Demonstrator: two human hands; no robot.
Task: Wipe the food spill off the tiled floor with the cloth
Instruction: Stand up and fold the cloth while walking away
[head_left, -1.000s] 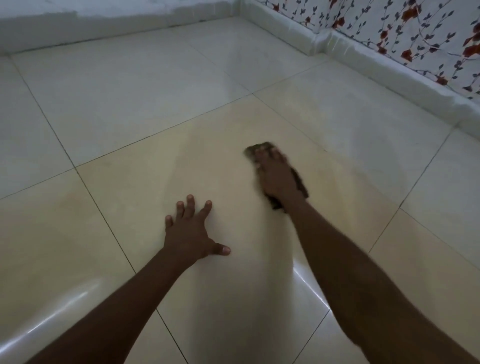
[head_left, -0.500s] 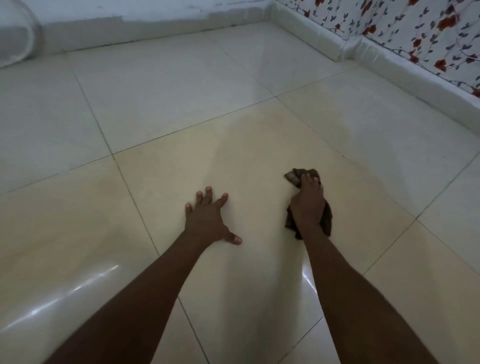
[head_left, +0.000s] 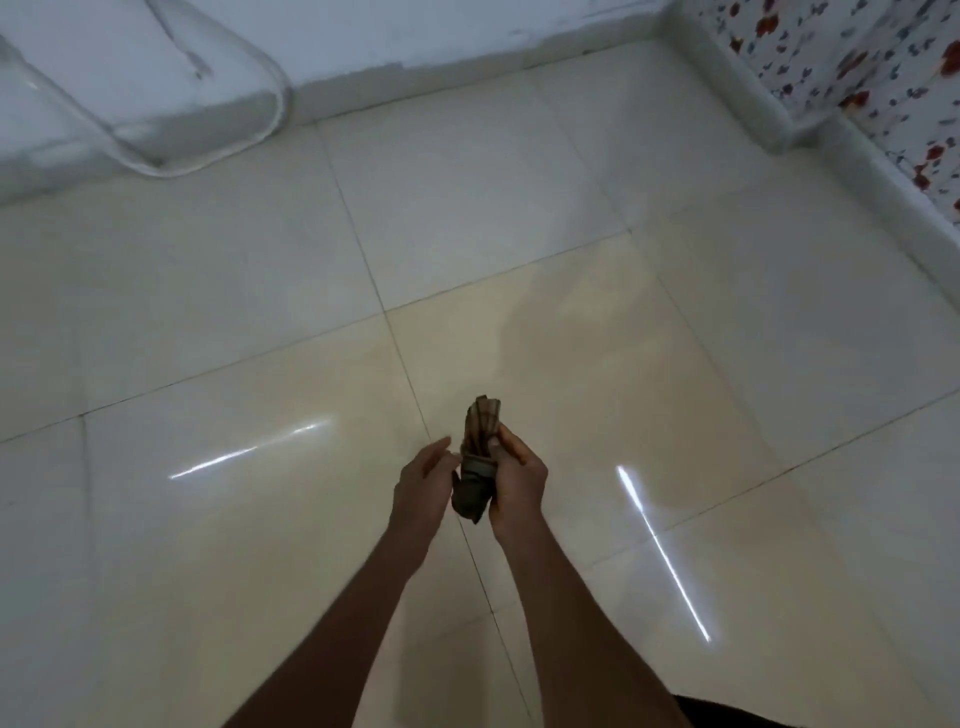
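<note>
We grip bunched cloth (head_left: 477, 462) in right hand (head_left: 517, 480), long axis pointing away; left hand (head_left: 421, 480) fingers straight, touching it.

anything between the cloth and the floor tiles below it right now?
Nothing visible. The cloth is bunched and lifted off the floor, gripped by the right hand, with the left hand alongside it. The tiled floor under the hands shows only glare streaks; no spill is discernible.
</note>
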